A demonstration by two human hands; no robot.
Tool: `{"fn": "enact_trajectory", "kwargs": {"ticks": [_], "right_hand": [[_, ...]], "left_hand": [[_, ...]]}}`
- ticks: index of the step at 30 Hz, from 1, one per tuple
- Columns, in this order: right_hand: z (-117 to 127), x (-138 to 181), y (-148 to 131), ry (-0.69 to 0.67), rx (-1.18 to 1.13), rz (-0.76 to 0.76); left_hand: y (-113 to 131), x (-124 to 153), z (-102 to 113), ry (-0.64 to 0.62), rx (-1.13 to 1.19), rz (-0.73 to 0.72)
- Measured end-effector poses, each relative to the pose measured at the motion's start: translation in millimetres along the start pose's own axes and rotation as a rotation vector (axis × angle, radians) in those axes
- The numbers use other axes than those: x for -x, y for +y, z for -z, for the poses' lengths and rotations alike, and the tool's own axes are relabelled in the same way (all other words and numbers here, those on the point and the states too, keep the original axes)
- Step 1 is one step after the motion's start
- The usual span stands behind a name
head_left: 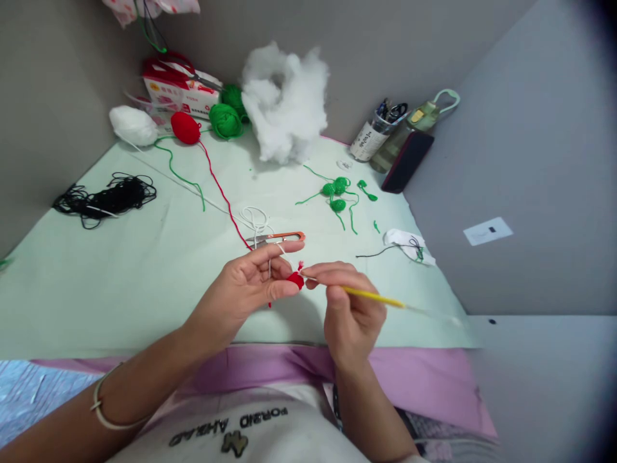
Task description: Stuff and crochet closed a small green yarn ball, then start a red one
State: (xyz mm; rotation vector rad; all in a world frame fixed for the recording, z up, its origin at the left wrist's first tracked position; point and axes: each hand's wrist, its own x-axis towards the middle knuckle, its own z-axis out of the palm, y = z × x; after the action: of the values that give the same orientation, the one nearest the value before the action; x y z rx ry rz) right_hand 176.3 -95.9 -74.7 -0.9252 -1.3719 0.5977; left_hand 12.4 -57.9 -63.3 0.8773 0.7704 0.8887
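My left hand pinches a small red crochet piece between thumb and fingers, with white yarn passing over its raised index finger. My right hand grips a crochet hook with a yellow handle, its tip at the red piece. White yarn also runs near the hook tip, where a short red tail sticks up. Just beyond my left fingers lie thread snips with an orange handle, beside a loose loop of white yarn. A red strand leads from the red yarn ball toward my left hand.
White stuffing stands at the back, near green yarn balls and a white yarn ball. Black yarn lies at left. Small green crochet pieces, a pen cup and a dark phone-like slab are at right.
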Motion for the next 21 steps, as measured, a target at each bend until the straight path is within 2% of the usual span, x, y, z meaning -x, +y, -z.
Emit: {"fn": "enact_trajectory", "kwargs": {"ticks": [4, 8, 15, 21], "right_hand": [[1.9, -8.6, 1.1, 0.003, -0.29, -0.226], [6.1, -12.7, -0.7, -0.031, -0.366, -0.257], [11.1, -9.7, -0.2, -0.089, -0.288, -0.203], [6.8, -6.4, -5.5, -0.045, -0.02, 0.022]], "left_hand": [[6.0, -1.6, 6.8, -0.121, 0.009, 0.047], [15.7, -0.5, 10.7, -0.18, -0.082, 0.073], [21.8, 2.0, 15.8, -0.111, -0.352, -0.039], [10.1, 4.3, 10.3, -0.012, -0.351, -0.162]]}}
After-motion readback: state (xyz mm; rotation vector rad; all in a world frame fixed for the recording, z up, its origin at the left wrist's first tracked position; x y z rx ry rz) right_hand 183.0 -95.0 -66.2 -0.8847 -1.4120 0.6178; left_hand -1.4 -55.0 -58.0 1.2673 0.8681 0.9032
